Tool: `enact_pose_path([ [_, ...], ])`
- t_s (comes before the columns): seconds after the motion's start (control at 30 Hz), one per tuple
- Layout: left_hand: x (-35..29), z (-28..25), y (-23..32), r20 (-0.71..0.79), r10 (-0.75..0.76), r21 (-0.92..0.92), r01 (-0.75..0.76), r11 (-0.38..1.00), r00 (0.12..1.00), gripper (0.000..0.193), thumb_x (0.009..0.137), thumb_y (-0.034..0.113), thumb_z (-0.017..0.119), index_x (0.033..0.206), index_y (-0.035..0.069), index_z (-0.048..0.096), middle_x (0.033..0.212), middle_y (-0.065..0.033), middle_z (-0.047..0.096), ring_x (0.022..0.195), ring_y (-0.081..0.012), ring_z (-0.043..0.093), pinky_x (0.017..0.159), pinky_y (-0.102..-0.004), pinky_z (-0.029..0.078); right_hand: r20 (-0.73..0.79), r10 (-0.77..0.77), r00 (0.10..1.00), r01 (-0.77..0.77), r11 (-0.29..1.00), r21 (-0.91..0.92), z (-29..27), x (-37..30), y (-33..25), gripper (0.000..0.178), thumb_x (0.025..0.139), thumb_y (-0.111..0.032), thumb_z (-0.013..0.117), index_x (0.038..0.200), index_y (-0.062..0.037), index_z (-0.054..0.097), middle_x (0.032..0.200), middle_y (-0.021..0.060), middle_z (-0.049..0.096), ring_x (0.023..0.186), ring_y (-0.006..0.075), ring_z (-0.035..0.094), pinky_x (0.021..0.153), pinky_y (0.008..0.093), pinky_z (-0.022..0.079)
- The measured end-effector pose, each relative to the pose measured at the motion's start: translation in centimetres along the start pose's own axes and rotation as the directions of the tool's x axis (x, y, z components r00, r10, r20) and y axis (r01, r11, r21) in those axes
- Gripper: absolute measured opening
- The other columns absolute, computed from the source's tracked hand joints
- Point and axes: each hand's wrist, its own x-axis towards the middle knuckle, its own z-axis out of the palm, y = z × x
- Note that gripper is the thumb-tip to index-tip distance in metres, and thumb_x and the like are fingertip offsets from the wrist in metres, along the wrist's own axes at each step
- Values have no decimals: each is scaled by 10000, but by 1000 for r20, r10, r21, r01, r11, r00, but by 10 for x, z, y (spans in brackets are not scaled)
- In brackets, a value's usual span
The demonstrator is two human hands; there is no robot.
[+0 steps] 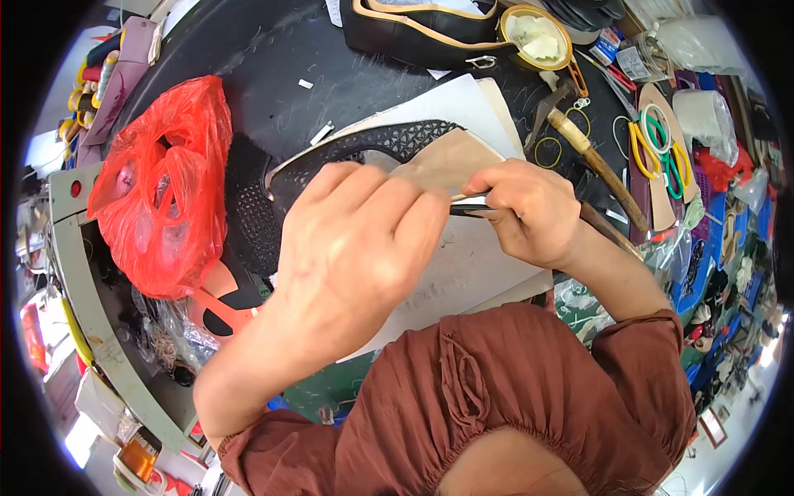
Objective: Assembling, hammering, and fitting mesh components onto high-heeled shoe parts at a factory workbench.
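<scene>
Both hands are on a black shoe upper (418,139) with a cut-out triangle pattern and a beige lining (451,161). My left hand (356,236) is closed over its near edge, back of the hand up, so its fingertips are hidden. To the right, my right hand (533,207) pinches the folded edge between thumb and curled forefinger. A narrow black strip of that edge runs between the two hands. White sheets (463,264) lie beneath. Another black perforated piece (251,211) rests left of the upper, partly behind my left hand.
A red plastic bag (178,186) sits at the left beside a grey machine (70,194). At the right lie a wooden-handled hammer (600,165) and scissors with yellow handles (641,149). A tub of white paste (538,40) and a black tan-edged piece (405,29) are at the back.
</scene>
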Motion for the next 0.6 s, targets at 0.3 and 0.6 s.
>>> enact_pose_path([
  [0.3, -36, 44, 9, -349, 112, 161, -58, 985, 930, 140, 629, 0, 660, 764, 26, 634, 804, -67, 639, 632, -162, 603, 669, -295, 434, 208, 210, 955, -204, 978, -47, -30, 33, -39, 226, 635, -1, 720, 830, -37, 610, 826, 56, 614, 722, 222, 586, 682, 336, 437],
  [0.6, -39, 60, 30, -364, 312, 284, -214, 934, 877, 94, 587, 10, 589, 662, 52, 628, 749, -47, 561, 632, -206, 654, 742, -275, 463, 432, 229, 872, -158, 968, -193, -43, 31, -60, 220, 596, -34, 643, 813, -16, 610, 780, 60, 570, 713, 219, 541, 642, 322, 413],
])
